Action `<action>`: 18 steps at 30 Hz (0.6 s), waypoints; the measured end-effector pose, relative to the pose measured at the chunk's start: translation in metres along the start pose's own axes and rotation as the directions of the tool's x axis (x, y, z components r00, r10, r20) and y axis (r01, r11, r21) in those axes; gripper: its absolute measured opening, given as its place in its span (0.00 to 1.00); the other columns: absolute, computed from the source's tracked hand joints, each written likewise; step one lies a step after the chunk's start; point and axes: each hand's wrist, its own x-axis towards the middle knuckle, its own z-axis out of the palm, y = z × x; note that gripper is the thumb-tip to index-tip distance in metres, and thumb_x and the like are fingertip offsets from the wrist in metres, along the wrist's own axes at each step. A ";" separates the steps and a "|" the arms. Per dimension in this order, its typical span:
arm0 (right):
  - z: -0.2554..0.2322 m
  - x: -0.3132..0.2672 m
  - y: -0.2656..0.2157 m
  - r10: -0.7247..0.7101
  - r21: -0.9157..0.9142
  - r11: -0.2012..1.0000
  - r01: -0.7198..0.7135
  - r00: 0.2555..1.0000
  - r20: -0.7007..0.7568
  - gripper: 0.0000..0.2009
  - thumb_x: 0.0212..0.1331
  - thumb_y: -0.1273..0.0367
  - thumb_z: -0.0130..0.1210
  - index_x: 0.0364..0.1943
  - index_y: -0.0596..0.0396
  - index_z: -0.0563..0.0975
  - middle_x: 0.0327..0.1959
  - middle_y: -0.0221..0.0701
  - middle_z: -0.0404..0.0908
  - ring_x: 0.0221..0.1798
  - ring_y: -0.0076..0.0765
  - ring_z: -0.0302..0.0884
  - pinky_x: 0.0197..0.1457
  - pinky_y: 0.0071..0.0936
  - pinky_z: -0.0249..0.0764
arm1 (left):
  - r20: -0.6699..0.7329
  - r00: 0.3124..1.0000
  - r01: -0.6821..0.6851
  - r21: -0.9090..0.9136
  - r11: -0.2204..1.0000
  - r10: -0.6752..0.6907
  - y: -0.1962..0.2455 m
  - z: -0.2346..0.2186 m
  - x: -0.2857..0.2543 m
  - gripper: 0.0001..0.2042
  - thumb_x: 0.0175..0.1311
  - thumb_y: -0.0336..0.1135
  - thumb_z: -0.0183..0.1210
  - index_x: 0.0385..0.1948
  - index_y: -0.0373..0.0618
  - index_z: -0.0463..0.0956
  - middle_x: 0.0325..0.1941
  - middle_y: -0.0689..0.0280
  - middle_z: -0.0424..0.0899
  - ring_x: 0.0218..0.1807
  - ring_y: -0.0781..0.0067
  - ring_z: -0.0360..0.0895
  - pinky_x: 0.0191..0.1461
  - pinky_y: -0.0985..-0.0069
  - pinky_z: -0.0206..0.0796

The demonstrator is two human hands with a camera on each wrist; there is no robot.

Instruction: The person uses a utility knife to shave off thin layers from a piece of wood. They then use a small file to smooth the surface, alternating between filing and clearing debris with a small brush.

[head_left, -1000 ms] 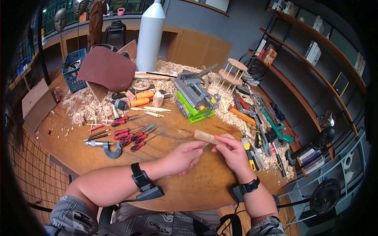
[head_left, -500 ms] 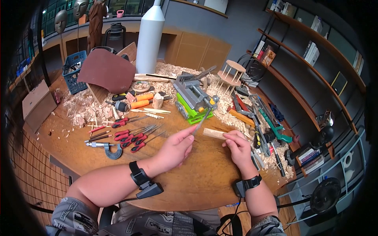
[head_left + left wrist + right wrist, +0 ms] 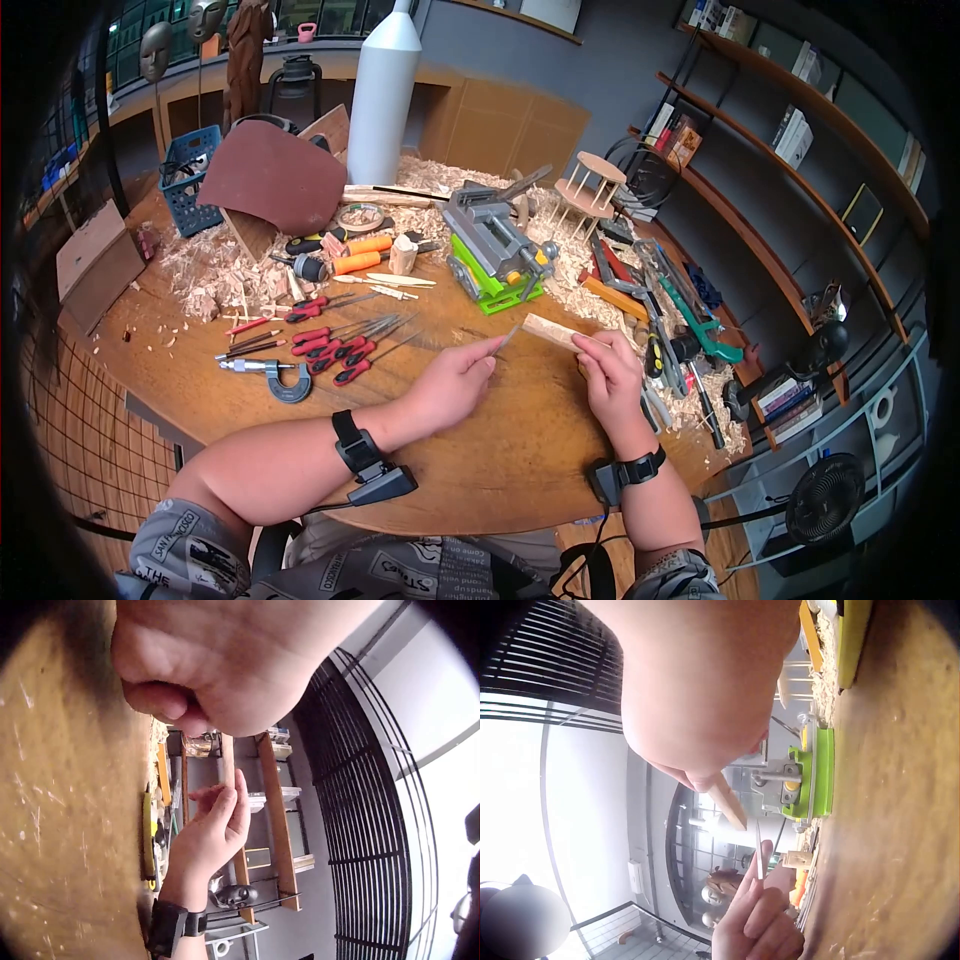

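Two hands work above the wooden surface (image 3: 480,475), and we see each one occupied. The left grip (image 3: 445,390) is curled round a thin metal tool (image 3: 508,341), its slim end pointing out past the fingers toward the right. The right grip (image 3: 610,382) pinches a stick (image 3: 548,333) of pale wood between thumb and fingers, near one end, with the rest reaching out toward the left. We find the stick raised off the surface, in front of the vise (image 3: 492,240), its free end just beside the tool's tip; from the right wrist we make out a small gap between them. On the near left we count several red-handled files (image 3: 322,350) lying in a cluster, with a micrometer (image 3: 288,385) and pencils (image 3: 255,347) beside them. Behind these we see orange handles (image 3: 355,262), and shavings (image 3: 205,265) heaped round a crate (image 3: 185,180) and a brown sheet (image 3: 275,180). A tall white bottle (image 3: 383,110) stands at the back. To the right of the vise we note a small round stand (image 3: 592,185), and nearer us a green-handled saw (image 3: 715,343) among other tools, on more shavings.
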 end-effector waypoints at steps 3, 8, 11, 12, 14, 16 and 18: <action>0.000 0.004 -0.007 -0.062 -0.015 0.998 0.062 0.998 -0.003 0.16 0.58 0.80 0.61 0.50 0.55 0.83 0.36 0.37 0.76 0.37 0.39 0.76 0.39 0.28 0.73 | -0.028 0.998 0.052 0.017 0.998 -0.052 0.015 0.000 -0.006 0.21 0.78 0.34 0.46 0.70 0.45 0.66 0.23 0.77 0.68 0.23 0.86 0.63 0.24 0.82 0.61; 0.002 0.001 -0.008 -0.041 0.010 0.999 0.040 0.996 0.078 0.17 0.57 0.80 0.63 0.51 0.52 0.83 0.36 0.36 0.75 0.36 0.38 0.76 0.38 0.27 0.72 | -0.041 0.999 0.035 0.011 0.999 -0.035 0.007 0.000 -0.003 0.22 0.78 0.35 0.46 0.71 0.46 0.66 0.22 0.76 0.68 0.22 0.86 0.64 0.23 0.81 0.61; 0.003 -0.002 -0.012 -0.036 0.038 0.999 0.031 0.991 0.132 0.17 0.57 0.79 0.64 0.50 0.51 0.84 0.36 0.36 0.75 0.37 0.38 0.76 0.38 0.27 0.73 | -0.046 0.999 0.025 0.015 1.000 -0.025 0.004 0.001 -0.002 0.21 0.78 0.35 0.46 0.70 0.46 0.66 0.22 0.76 0.67 0.22 0.87 0.63 0.23 0.82 0.61; 0.003 -0.003 -0.014 -0.034 0.037 0.999 0.029 0.991 0.128 0.17 0.57 0.79 0.64 0.50 0.51 0.84 0.36 0.36 0.75 0.37 0.38 0.76 0.38 0.27 0.73 | -0.055 0.998 0.028 0.024 0.999 -0.027 0.004 0.001 -0.002 0.21 0.78 0.35 0.46 0.70 0.45 0.66 0.22 0.77 0.67 0.22 0.87 0.62 0.23 0.82 0.60; 0.003 0.000 -0.018 -0.060 0.089 0.995 0.046 0.984 0.169 0.16 0.56 0.80 0.63 0.49 0.53 0.84 0.37 0.36 0.75 0.38 0.39 0.75 0.41 0.28 0.72 | -0.067 0.997 -0.035 0.116 0.993 0.043 -0.006 -0.001 0.003 0.21 0.77 0.34 0.47 0.69 0.43 0.67 0.25 0.72 0.73 0.24 0.83 0.69 0.27 0.79 0.65; 0.004 0.000 -0.020 -0.041 0.091 0.995 0.026 0.985 0.166 0.15 0.56 0.80 0.63 0.48 0.52 0.84 0.37 0.36 0.75 0.38 0.40 0.75 0.41 0.29 0.72 | -0.075 0.991 -0.093 0.206 0.974 0.111 -0.015 -0.002 0.008 0.20 0.76 0.34 0.47 0.67 0.41 0.69 0.27 0.67 0.79 0.27 0.78 0.75 0.31 0.77 0.69; 0.006 0.000 -0.018 -0.047 0.090 0.995 0.035 0.990 0.137 0.13 0.56 0.80 0.63 0.46 0.54 0.84 0.36 0.36 0.75 0.37 0.38 0.75 0.40 0.28 0.72 | -0.105 0.947 -0.246 0.366 0.897 0.302 -0.022 -0.002 0.010 0.19 0.75 0.32 0.48 0.64 0.37 0.70 0.41 0.51 0.86 0.41 0.63 0.84 0.47 0.71 0.73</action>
